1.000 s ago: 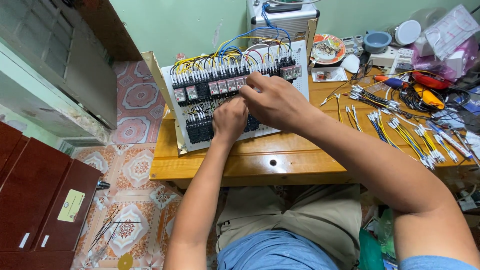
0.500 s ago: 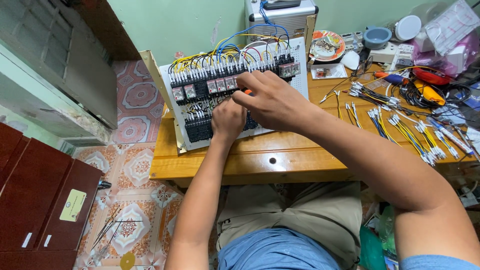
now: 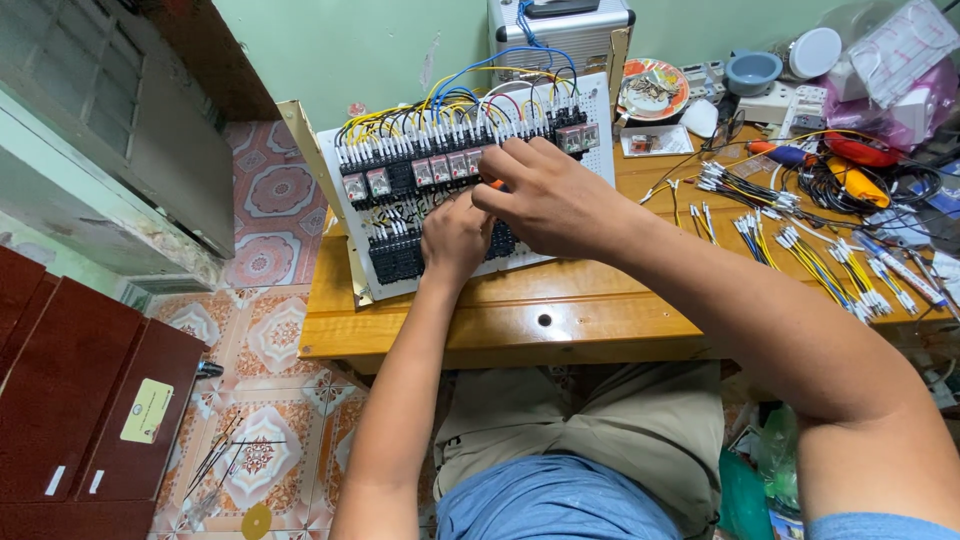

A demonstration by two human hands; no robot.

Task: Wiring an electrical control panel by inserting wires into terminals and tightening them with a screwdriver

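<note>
A white perforated wiring panel (image 3: 598, 150) leans tilted on the wooden table (image 3: 520, 320). It carries rows of relays (image 3: 400, 178), black terminal blocks (image 3: 395, 258) and many yellow, blue, black and red wires (image 3: 470, 95). My left hand (image 3: 452, 240) rests on the middle of the panel with fingers curled against the terminals. My right hand (image 3: 548, 195) sits just above it, fingers closed around an orange-handled tool (image 3: 494, 184) that is mostly hidden. What the tool tip touches is hidden by both hands.
Several cut wires with ferrules (image 3: 810, 250) lie spread on the table's right side, with orange and red tools (image 3: 850, 160), a patterned plate (image 3: 655, 90) and a grey bowl (image 3: 752, 70) behind. A dark red cabinet (image 3: 70, 400) stands at left on tiled floor.
Both hands stay on the panel's middle; my right hand's fingers have shifted slightly. The view has tilted a little.
</note>
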